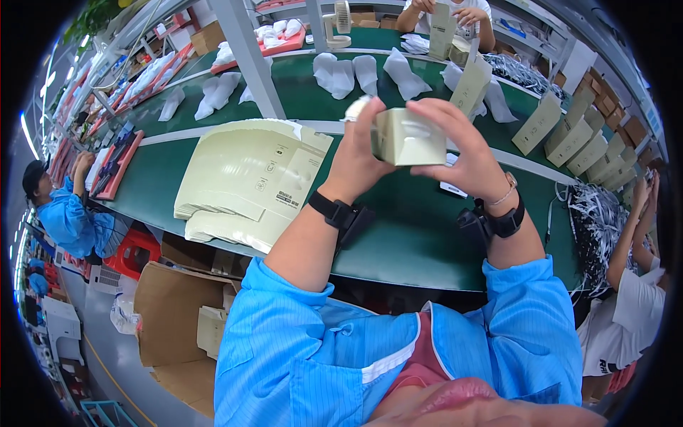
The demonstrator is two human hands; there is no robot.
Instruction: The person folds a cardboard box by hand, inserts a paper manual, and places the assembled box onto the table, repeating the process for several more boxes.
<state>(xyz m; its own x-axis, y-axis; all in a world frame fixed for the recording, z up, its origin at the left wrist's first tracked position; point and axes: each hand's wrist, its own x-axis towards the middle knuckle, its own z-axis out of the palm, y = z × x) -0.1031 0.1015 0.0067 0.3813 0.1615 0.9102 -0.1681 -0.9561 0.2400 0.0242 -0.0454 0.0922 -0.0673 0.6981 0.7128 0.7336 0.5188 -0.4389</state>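
Both L hand (353, 162) & R hand (469, 149) held cream box (418, 142) over worktop (420, 231); flat cartons (238, 171) lay nr front edge.

A long green-topped bench (420, 245) spans the room, with a pale metal post (245, 57) standing left of the middle. To the left, a red plastic stool (140, 248) stands on a grey floor (119, 356) crossed by a yellow line (107, 371). Strip lights (28, 136) glow at far left; brown cartons (608, 101) are stacked at far right.
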